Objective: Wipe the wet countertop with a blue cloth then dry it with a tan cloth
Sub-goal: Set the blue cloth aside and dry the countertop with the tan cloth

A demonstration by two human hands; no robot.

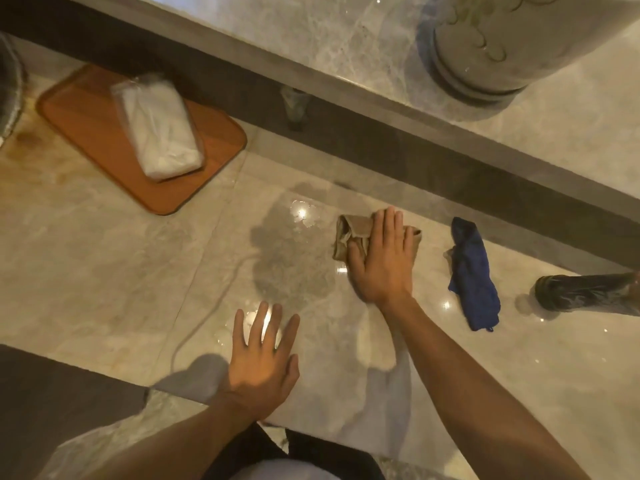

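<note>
My right hand [382,258] lies flat on a crumpled tan cloth [349,233], pressing it onto the pale marble countertop [104,271]. A dark damp patch [287,258] with a small puddle at its far edge spreads just left of the cloth. The blue cloth [472,275] lies bunched and untouched to the right of that hand. My left hand [265,355] hovers or rests with fingers spread near the counter's front edge, holding nothing.
An orange-brown tray [86,133] with a plastic-wrapped white pack [159,129] sits at the back left. A dark raised ledge [381,140] runs along the back, with a large stone vase [502,46] beyond it. A wrapped dark bottle [588,292] lies at the right edge.
</note>
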